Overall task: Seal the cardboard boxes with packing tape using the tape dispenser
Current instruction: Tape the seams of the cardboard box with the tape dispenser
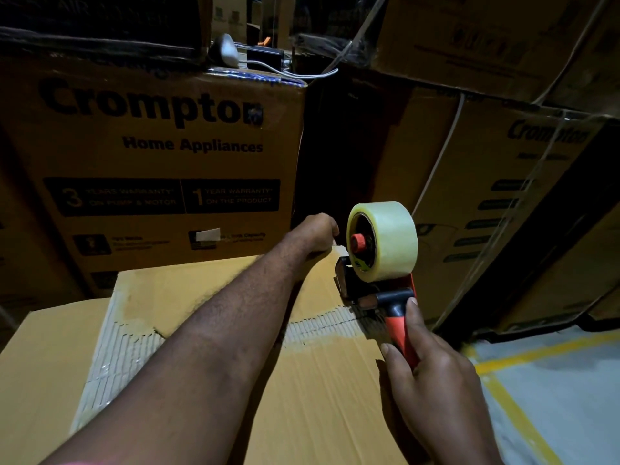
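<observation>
Tape dispenser (375, 280), loaded with a clear tape roll (389, 243), rests on top of the cardboard box (318, 397) near its far right corner, and my right hand (432, 374) grips the red handle, fingers wrapped round it. My left hand (315, 233) reaches across to the box's far edge, just left of the dispenser. Its fingers bend down out of sight, so I cannot tell whether they hold anything. A Crompton carton (151, 162) stands beyond.
</observation>
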Action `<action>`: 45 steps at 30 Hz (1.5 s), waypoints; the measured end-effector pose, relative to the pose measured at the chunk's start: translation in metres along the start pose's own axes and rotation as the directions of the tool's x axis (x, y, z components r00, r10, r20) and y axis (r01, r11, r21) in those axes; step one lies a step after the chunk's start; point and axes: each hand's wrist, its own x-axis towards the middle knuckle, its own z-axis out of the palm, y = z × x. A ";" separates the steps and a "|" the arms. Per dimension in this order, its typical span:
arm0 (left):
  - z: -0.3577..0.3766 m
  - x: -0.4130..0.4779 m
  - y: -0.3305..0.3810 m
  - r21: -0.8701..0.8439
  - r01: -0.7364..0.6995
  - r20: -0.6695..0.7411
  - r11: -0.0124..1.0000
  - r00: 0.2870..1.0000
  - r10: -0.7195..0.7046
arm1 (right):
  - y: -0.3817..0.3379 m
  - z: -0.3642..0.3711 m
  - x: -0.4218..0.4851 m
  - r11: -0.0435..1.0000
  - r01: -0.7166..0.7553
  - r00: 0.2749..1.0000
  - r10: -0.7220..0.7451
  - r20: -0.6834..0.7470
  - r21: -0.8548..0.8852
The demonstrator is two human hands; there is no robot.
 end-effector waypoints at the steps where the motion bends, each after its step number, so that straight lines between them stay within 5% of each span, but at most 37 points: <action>1: 0.001 0.001 -0.001 -0.021 0.012 0.004 1.000 1.000 -0.012 | 0.001 0.000 0.001 1.000 -0.007 1.000 0.007 0.004 -0.006; 4: -0.004 -0.001 -0.002 0.001 0.093 0.014 0.996 0.996 -0.093 | 0.002 0.001 0.000 0.999 -0.023 1.000 0.024 0.019 -0.026; 7: -0.008 -0.006 -0.011 0.171 0.159 -0.133 0.972 0.982 -0.137 | 0.004 0.001 -0.001 0.999 -0.027 0.999 0.028 0.037 -0.038; 10: -0.018 -0.017 -0.010 0.004 0.090 -0.234 0.996 0.968 -0.087 | 0.006 -0.001 0.002 0.998 -0.032 0.998 0.034 0.050 -0.046; 16: -0.012 -0.038 0.015 0.063 0.042 0.138 0.997 0.989 -0.051 | 0.005 -0.008 0.004 0.994 -0.007 0.994 0.018 0.105 -0.107; 34: 0.009 -0.053 0.013 0.120 0.097 0.035 0.988 0.994 -0.102 | 0.005 -0.050 -0.036 0.963 -0.042 0.975 0.098 0.198 -0.268; 38: 0.011 -0.066 0.025 0.255 -0.076 0.008 0.964 0.997 0.077 | 0.008 -0.054 -0.049 0.967 -0.066 0.979 0.111 0.171 -0.248; 42: 0.014 -0.112 0.040 0.310 -0.423 0.224 0.851 0.903 0.367 | 0.008 -0.051 -0.051 0.976 -0.074 0.983 0.106 0.150 -0.207; 45: 0.016 -0.140 0.035 0.255 -0.489 0.281 0.834 0.863 0.420 | 0.006 -0.049 -0.054 0.982 -0.077 0.985 0.102 0.142 -0.170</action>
